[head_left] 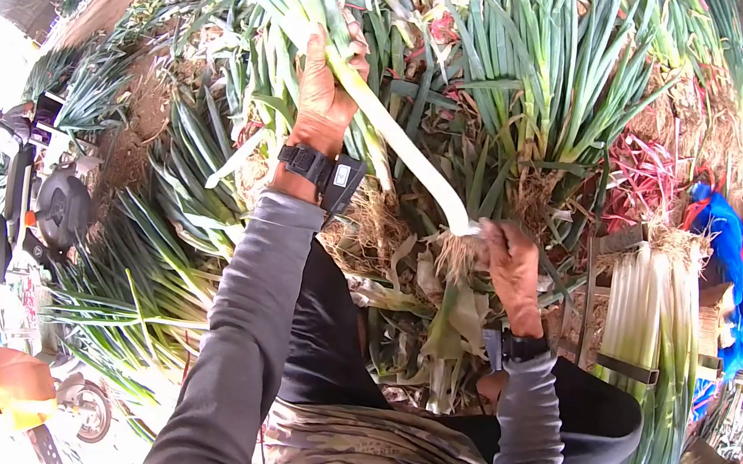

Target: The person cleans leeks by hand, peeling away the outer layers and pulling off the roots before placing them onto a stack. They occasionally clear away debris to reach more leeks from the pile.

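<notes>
A long green onion (pixel 410 154) with a white stalk slants across the middle of the view, its leaves at the upper left and its bushy roots at the lower right. My left hand (pixel 327 90) is closed around it where the white turns green. At the root end, the fingers of my right hand (pixel 513 265) are pinched together against the base of the stalk. Whether they grip the stalk itself or a strip of its skin is too small to make out. Loose peeled leaves (pixel 455 321) lie below the roots.
Piles of green onions (pixel 560 66) lie ahead and to the left (pixel 193 171). On my right, a bundle of cleaned green onions (pixel 651 311) rests in a metal rack (pixel 628 368). Near it are pink-red ties (pixel 640 175) and a blue bag (pixel 728 265). Parked motorbikes (pixel 63 203) stand farther left.
</notes>
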The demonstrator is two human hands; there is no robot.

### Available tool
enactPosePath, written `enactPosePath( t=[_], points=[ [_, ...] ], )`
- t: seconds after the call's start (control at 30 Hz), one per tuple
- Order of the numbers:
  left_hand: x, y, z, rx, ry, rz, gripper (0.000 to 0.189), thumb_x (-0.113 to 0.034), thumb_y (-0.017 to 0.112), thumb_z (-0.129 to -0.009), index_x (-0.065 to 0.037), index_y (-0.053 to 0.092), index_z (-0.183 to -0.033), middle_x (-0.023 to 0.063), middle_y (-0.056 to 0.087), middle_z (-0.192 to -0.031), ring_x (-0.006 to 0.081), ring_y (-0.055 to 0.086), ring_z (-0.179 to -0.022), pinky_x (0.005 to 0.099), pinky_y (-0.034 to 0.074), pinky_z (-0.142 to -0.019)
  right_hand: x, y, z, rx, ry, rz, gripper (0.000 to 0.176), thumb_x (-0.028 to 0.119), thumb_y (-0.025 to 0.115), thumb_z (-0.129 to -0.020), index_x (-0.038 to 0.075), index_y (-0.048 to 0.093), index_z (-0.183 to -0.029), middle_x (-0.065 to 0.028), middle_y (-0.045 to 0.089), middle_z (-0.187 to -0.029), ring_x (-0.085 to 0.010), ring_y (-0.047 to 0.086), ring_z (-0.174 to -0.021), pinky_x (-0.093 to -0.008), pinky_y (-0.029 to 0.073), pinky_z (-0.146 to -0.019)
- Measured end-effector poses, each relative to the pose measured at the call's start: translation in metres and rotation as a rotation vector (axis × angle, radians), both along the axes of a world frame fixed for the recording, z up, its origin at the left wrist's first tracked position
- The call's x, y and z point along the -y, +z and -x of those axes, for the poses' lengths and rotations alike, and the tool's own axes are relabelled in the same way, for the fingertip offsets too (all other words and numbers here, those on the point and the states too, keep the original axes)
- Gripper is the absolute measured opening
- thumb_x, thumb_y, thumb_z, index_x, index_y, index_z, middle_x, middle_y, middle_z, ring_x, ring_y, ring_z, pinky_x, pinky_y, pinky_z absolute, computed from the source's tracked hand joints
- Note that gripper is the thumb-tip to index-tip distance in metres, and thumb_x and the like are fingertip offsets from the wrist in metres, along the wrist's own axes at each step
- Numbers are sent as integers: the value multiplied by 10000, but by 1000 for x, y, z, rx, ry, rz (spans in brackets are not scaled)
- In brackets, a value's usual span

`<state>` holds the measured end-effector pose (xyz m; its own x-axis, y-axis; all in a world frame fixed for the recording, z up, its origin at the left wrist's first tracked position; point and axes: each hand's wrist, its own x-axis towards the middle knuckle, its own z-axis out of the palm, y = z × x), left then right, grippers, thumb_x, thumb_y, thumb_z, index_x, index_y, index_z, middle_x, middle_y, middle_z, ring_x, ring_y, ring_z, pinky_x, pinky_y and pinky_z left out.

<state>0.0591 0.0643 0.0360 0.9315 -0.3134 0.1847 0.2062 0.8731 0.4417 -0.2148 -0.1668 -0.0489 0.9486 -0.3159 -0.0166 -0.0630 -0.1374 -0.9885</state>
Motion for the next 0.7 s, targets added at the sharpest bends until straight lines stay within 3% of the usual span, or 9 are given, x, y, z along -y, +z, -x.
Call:
enactPosePath(
  t=[0.13,0.17,0.23,0.33,0.37,0.43,0.5,0.63,0.7],
  points=[
    [-5,-8,-8,40,116,-29,497,-360,761,-915,-68,561,-1263,98,659,-1063,160,617,-831,251,553,-643,35,-47,15,-19,-360,-214,223,204,651,-1012,12,637,-900,-10,610,-721,-92,581,-538,-227,479,-512],
    [-9,-12,-14,36,151,-30,493,-358,760,-917,-67,560,-1262,100,661,-1054,160,617,-837,253,556,-645,48,-58,20,-65,-416,-249,202,200,655,-1005,1,654,-972,-31,668,-789,-95,622,-561,-227,469,-502],
    [-15,-12,-18,-22,81,66,497,-348,774,-905,-52,559,-1241,108,664,-1053,193,629,-872,285,584,-728,46,-50,22,-157,-311,11,186,176,651,-998,-3,657,-1049,-83,714,-913,-162,706,-700,-283,519,-558],
    [-2,-5,-2,35,129,37,461,-293,775,-907,-44,569,-1236,125,657,-1075,234,640,-931,349,588,-851,29,-22,6,321,-508,963,194,149,679,-966,3,654,-1092,-111,710,-1054,-240,732,-862,-341,568,-643],
    [2,-1,7,-38,135,51,451,-276,777,-905,-42,575,-1233,131,655,-1082,248,641,-956,374,584,-889,23,8,5,231,-513,885,245,95,682,-936,6,650,-1162,-148,682,-1151,-337,696,-1000,-394,587,-827],
    [5,-8,7,-102,161,39,421,-238,801,-883,-38,612,-1202,119,663,-1089,273,638,-988,434,555,-955,17,40,8,209,-385,575,307,57,682,-918,12,641,-1219,-168,681,-1134,-329,685,-1004,-418,580,-886],
    [21,-22,3,-147,184,62,402,-222,808,-877,-39,629,-1186,108,668,-1085,278,635,-989,457,540,-975,2,47,4,374,-211,806,306,47,659,-939,23,646,-1244,-160,683,-1101,-299,684,-949,-396,588,-864],
    [52,-6,38,-181,48,60,301,-188,763,-922,-29,634,-1143,106,677,-1059,265,637,-984,479,526,-999,-30,37,-15,-141,-32,-343,284,175,682,-982,38,662,-1231,-47,688,-1062,-191,689,-856,-338,583,-758],
    [63,0,52,-236,37,-4,286,-174,736,-947,-22,622,-1160,79,677,-1053,233,642,-1012,447,541,-994,-15,35,-29,-112,-75,-411,293,196,676,-990,8,653,-1214,-29,681,-984,-150,679,-793,-309,573,-704]
  ],
)
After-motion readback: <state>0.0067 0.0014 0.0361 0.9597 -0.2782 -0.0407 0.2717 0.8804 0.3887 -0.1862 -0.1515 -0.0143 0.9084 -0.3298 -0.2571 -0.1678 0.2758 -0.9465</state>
